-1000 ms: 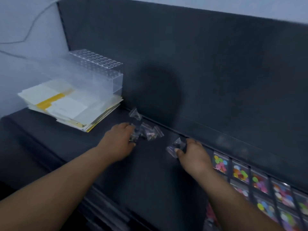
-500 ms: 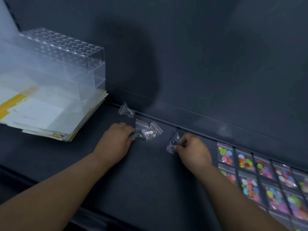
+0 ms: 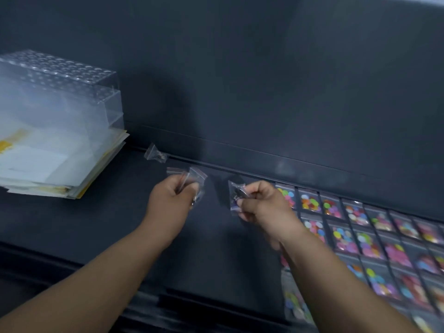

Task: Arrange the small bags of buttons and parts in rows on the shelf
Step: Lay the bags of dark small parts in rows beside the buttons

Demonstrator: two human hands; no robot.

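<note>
Head cam only here, looking down at a dark shelf point(image 3: 101, 219). Left hand point(image 3: 168, 200) sits around 9 o'clock from the right hand point(image 3: 262, 205), the two apart with bare shelf between them. Left fingers point(image 3: 179, 189) are curled closed around a little bunch of clear bags point(image 3: 195, 180) that stick up out of the fist; contents are too blurry to make out. Right fingers are pinched closed on one clear bag with dark parts point(image 3: 236, 195), held just above the shelf. One loose bag point(image 3: 155, 155) lies up at 11 o'clock from the left hand, right by the back wall. Rows of button bags point(image 3: 346, 227) with colourful buttons fill the shelf from 3 to 5 o'clock of the right hand. Far left there's a clear plastic rack point(image 3: 60, 92) sitting on a paper stack point(image 3: 48, 169).
</note>
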